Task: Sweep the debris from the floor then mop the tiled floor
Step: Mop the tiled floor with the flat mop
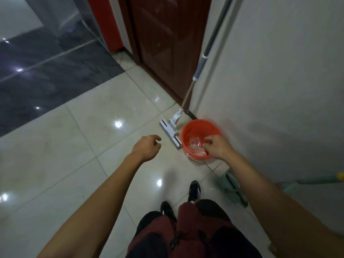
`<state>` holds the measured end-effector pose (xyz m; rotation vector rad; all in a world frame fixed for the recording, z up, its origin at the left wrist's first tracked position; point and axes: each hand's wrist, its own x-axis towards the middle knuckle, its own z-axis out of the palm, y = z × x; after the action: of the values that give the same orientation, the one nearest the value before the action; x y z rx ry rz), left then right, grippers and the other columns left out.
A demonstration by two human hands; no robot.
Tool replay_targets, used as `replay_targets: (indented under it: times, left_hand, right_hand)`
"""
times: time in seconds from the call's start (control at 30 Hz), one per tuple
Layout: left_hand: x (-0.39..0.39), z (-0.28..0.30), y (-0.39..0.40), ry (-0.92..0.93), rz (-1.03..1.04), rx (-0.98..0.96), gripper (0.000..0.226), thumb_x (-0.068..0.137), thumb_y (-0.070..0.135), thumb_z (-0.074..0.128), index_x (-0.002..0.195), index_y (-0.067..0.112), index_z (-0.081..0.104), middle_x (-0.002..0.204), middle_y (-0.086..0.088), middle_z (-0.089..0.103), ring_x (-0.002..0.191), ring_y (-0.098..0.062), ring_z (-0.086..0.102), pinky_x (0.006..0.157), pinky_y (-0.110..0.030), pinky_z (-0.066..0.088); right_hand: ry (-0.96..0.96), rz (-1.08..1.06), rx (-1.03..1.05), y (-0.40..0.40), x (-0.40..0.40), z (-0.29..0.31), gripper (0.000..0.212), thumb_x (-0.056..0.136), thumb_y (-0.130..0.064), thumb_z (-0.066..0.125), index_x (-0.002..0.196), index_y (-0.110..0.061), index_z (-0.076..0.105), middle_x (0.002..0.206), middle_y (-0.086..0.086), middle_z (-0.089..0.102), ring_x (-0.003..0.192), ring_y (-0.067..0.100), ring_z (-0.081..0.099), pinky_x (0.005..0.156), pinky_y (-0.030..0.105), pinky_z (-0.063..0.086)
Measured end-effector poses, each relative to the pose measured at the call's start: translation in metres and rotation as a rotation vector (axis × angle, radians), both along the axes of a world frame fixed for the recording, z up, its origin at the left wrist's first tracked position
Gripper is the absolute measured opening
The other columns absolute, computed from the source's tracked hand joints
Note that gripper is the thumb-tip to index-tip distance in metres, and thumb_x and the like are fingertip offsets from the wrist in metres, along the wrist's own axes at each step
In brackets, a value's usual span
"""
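An orange bucket with water in it stands on the pale tiled floor beside the white wall. A flat mop lies with its white head on the floor just left of the bucket, and its grey handle leans up against the wall corner. My right hand hovers over the bucket's near rim, fingers loosely curled, holding nothing. My left hand hangs in the air left of the mop head, fingers relaxed and empty.
A dark red-brown door is shut behind the mop. Dark glossy tiles cover the floor at the left. A green dustpan and broom lie against the wall at my right. My shoes stand close below.
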<state>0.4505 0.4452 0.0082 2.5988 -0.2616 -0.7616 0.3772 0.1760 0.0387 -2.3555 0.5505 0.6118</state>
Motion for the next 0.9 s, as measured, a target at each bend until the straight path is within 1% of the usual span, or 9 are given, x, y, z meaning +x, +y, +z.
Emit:
replay_targets:
  times: [0.07, 0.17, 0.23, 0.33, 0.47, 0.57, 0.77, 0.83, 0.9]
  left_hand:
    - [0.012, -0.004, 0.016, 0.017, 0.074, -0.004, 0.035, 0.100, 0.032, 0.054, 0.133, 0.026, 0.062, 0.122, -0.001, 0.069, 0.111, -0.022, 0.063, 0.096, -0.037, 0.052]
    - [0.038, -0.007, 0.023, 0.036, 0.121, 0.016, 0.034, 0.099, 0.032, 0.053, 0.132, 0.027, 0.062, 0.122, 0.000, 0.070, 0.112, -0.022, 0.062, 0.096, -0.036, 0.052]
    - [0.062, -0.008, 0.019, 0.039, 0.134, 0.022, 0.034, 0.099, 0.032, 0.053, 0.132, 0.027, 0.062, 0.122, 0.001, 0.070, 0.114, -0.022, 0.061, 0.096, -0.035, 0.050]
    - [0.100, -0.006, 0.000, 0.035, 0.135, 0.020, 0.034, 0.100, 0.031, 0.054, 0.132, 0.025, 0.063, 0.121, 0.000, 0.070, 0.113, -0.022, 0.062, 0.096, -0.034, 0.050]
    - [0.148, -0.002, -0.033, 0.036, 0.147, -0.011, 0.032, 0.100, 0.030, 0.056, 0.130, 0.025, 0.065, 0.119, 0.000, 0.070, 0.108, -0.022, 0.064, 0.096, -0.034, 0.052]
    - [0.180, 0.000, -0.059, 0.029, 0.187, -0.099, 0.032, 0.099, 0.029, 0.058, 0.130, 0.025, 0.065, 0.117, 0.000, 0.069, 0.107, -0.022, 0.065, 0.097, -0.037, 0.053]
    - [0.245, 0.006, -0.117, 0.025, 0.178, -0.240, 0.032, 0.100, 0.024, 0.057, 0.131, 0.021, 0.066, 0.120, -0.004, 0.069, 0.104, -0.020, 0.066, 0.089, -0.025, 0.049]
    - [0.268, 0.009, -0.138, 0.019, 0.149, -0.253, 0.033, 0.100, 0.024, 0.056, 0.132, 0.021, 0.065, 0.121, -0.004, 0.069, 0.102, -0.020, 0.067, 0.085, -0.023, 0.047]
    - [0.293, 0.009, -0.158, 0.024, 0.118, -0.258, 0.035, 0.100, 0.024, 0.056, 0.133, 0.020, 0.065, 0.122, -0.003, 0.070, 0.103, -0.020, 0.067, 0.087, -0.023, 0.047]
  right_hand:
    - [0.016, 0.005, 0.023, 0.006, 0.023, 0.002, 0.036, 0.093, -0.027, 0.061, 0.127, -0.016, 0.067, 0.128, 0.006, 0.067, 0.116, 0.025, 0.062, 0.099, 0.030, 0.043]
    - [0.005, 0.010, 0.065, 0.005, 0.058, -0.002, 0.038, 0.095, -0.021, 0.061, 0.132, -0.014, 0.063, 0.132, 0.005, 0.064, 0.119, 0.023, 0.060, 0.100, 0.029, 0.041]
    - [-0.008, 0.002, 0.079, -0.003, 0.085, -0.006, 0.038, 0.094, -0.021, 0.063, 0.131, -0.014, 0.063, 0.133, 0.005, 0.064, 0.120, 0.022, 0.059, 0.100, 0.029, 0.041]
    - [-0.034, -0.025, 0.071, -0.023, 0.124, -0.006, 0.032, 0.094, -0.020, 0.063, 0.124, -0.014, 0.069, 0.126, 0.007, 0.068, 0.115, 0.024, 0.062, 0.093, 0.025, 0.042]
    - [-0.058, -0.125, 0.097, -0.055, 0.170, -0.003, 0.032, 0.091, -0.027, 0.062, 0.121, -0.019, 0.070, 0.124, 0.008, 0.069, 0.113, 0.026, 0.063, 0.098, 0.032, 0.047]
    - [-0.063, -0.182, 0.133, -0.074, 0.202, 0.006, 0.031, 0.091, -0.023, 0.061, 0.119, -0.015, 0.071, 0.121, 0.011, 0.069, 0.112, 0.029, 0.063, 0.095, 0.032, 0.047]
    - [-0.127, -0.282, 0.153, -0.109, 0.262, 0.025, 0.043, 0.090, -0.029, 0.062, 0.131, -0.015, 0.065, 0.130, 0.008, 0.066, 0.121, 0.026, 0.059, 0.106, 0.033, 0.043]
    - [-0.174, -0.309, 0.160, -0.116, 0.283, 0.032, 0.042, 0.091, -0.027, 0.062, 0.131, -0.013, 0.065, 0.127, 0.008, 0.066, 0.120, 0.027, 0.059, 0.103, 0.034, 0.044]
    - [-0.199, -0.337, 0.159, -0.121, 0.302, 0.037, 0.040, 0.092, -0.026, 0.060, 0.130, -0.012, 0.064, 0.126, 0.006, 0.066, 0.118, 0.026, 0.059, 0.094, 0.030, 0.044]
